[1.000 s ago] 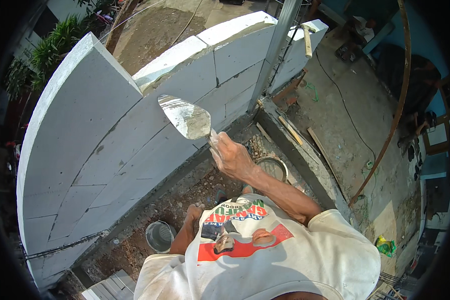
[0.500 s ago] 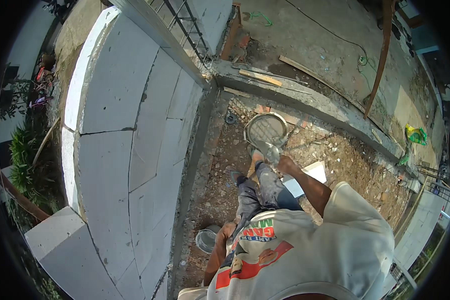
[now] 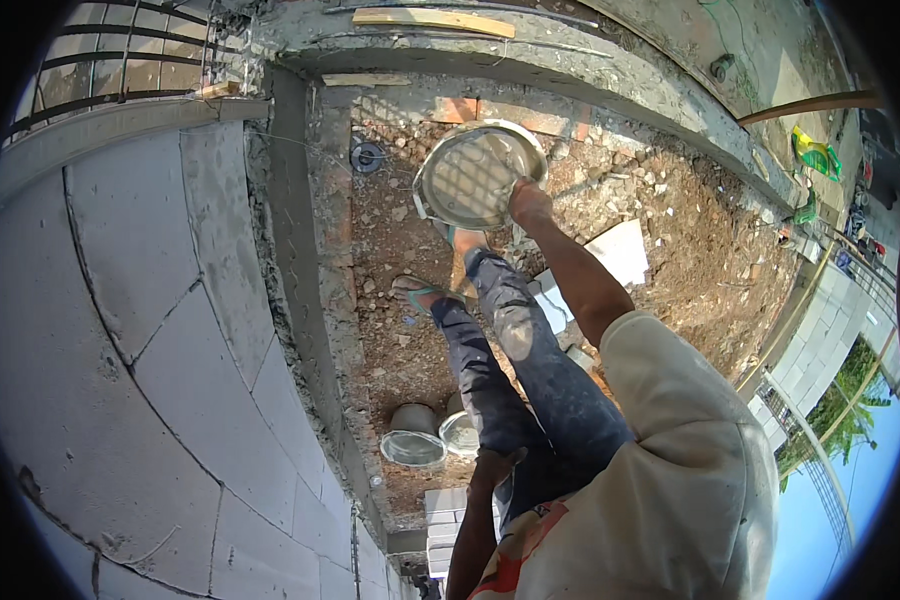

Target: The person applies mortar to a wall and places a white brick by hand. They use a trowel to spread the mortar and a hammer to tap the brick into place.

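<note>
My right hand [image 3: 530, 203] is closed around a trowel's handle at the right rim of a round basin [image 3: 417, 190]. Wet grey mortar [image 3: 470, 180] fills the basin, striped by grid-like shadows. The blade is hard to make out against the mortar. My left hand [image 3: 494, 466] lies on my left thigh, holding nothing that I can see; its fingers show only in part. Beside the basin are my feet in flip-flops, the left foot [image 3: 417, 292] on the rubble and the right one close to the basin's near edge.
A wall of pale blocks [image 3: 160, 350] rises on the left. A concrete beam [image 3: 610, 95] with wood strips crosses the far side. Two buckets [image 3: 413, 448] lie near the wall's foot. White block pieces [image 3: 620, 250] rest on rubble right of my legs.
My right hand has brought the trowel from beside the basin's near edge onto the mortar. My view has swung and moved closer to the basin. My left hand stays on my leg.
</note>
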### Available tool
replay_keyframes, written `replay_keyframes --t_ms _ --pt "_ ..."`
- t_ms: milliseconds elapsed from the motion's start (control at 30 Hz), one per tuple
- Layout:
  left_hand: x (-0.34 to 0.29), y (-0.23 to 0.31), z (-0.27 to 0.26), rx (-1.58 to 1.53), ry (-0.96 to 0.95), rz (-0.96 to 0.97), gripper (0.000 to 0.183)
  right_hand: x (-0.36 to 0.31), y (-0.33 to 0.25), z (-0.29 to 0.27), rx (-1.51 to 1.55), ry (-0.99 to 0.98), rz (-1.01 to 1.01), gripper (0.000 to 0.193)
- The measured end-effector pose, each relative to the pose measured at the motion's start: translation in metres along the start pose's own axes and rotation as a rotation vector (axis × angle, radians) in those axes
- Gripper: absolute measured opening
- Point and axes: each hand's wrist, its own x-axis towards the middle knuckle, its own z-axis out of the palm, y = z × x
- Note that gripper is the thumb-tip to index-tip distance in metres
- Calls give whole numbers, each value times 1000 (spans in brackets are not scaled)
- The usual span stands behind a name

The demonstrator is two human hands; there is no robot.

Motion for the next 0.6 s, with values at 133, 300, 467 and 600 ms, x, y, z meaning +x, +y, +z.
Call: replay_keyframes --t_ms 133,300,467,600 --pt "4 7 -3 -180 19 29 141 10 3 32 -26 -117 -241 36" --pt "-29 33 -30 -265 59 29 138 -1 64 25 462 -219 -467 37" --pt "-32 -7 -17 -303 398 166 126 -125 61 -60 530 -338 -401 44" --pt "-71 -19 -26 -222 485 117 115 -267 -8 -173 593 -220 -970 33"
